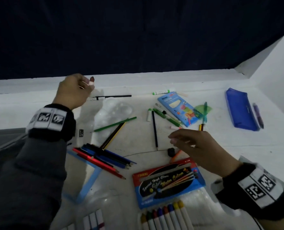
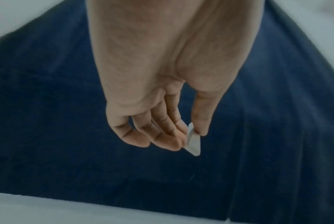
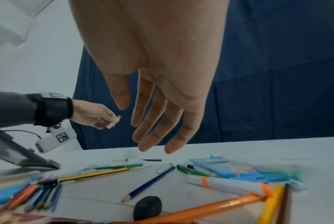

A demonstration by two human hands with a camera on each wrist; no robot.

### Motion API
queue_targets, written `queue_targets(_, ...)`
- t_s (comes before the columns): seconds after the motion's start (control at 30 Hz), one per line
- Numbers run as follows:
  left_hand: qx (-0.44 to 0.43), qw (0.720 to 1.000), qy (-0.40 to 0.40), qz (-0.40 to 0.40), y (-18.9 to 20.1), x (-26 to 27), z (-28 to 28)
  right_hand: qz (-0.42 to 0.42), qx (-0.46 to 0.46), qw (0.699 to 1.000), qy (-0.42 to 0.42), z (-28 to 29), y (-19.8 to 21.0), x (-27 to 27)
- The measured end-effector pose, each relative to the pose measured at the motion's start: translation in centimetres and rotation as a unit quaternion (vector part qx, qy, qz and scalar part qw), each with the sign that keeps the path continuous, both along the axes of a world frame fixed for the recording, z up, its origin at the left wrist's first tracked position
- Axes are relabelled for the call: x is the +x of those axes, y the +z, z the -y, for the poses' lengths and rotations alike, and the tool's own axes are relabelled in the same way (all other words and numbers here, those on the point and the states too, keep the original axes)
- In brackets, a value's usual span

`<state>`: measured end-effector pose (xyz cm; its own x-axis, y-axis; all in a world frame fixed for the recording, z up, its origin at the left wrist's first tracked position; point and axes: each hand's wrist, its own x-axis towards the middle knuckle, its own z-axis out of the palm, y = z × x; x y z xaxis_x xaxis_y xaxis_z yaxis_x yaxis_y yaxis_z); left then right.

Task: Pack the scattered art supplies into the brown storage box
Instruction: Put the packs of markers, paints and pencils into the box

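Observation:
My left hand (image 1: pixel 88 83) is raised over the far left of the white table (image 1: pixel 221 146). It pinches a small white eraser-like piece (image 2: pixel 193 142) between thumb and fingertips. The same piece (image 3: pixel 113 123) shows in the right wrist view. My right hand (image 1: pixel 172 138) hovers open above the table with fingers spread and holds nothing. Below it lie a black lump (image 3: pixel 147 208), an orange marker (image 3: pixel 231 184) and a dark blue pencil (image 3: pixel 149 183). A bundle of coloured pencils (image 1: pixel 103 156) lies at centre left. No brown box can be made out.
A water-colour pen pack (image 1: pixel 167 183) lies near me, with a blue crayon box (image 1: pixel 176 108) and a blue pencil case (image 1: pixel 240 110) further right. A black pen (image 1: pixel 113 96) and clear plastic palette (image 1: pixel 114 112) lie below the left hand. A dark grey flap (image 3: pixel 18 153) stands at left.

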<state>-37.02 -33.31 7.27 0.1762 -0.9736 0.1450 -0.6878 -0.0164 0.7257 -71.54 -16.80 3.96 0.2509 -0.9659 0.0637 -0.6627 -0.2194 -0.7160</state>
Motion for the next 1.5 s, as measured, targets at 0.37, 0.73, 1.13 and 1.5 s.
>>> queue_targets(0.37,0.030,0.969,-0.158,-0.187,-0.9,-12.3,-23.4,-0.098,-0.008,0.990,0.098,-6.7,-3.0,-7.7)
queue_targets(0.73,0.108,0.976,-0.186,-0.040,-7.1,-21.3,-29.4,-0.247,0.042,0.930,0.270,-9.0,-3.6,-10.3)
queue_targets(1.13,0.094,0.955,-0.199,0.199,-7.7,-22.1,-28.5,-0.302,0.022,0.926,0.227,-9.1,-2.5,-7.9)
queue_targets(1.5,0.106,0.925,-0.237,0.278,-7.2,-21.8,-28.9,-0.390,0.012,0.895,0.215,-9.2,-0.8,-5.9)
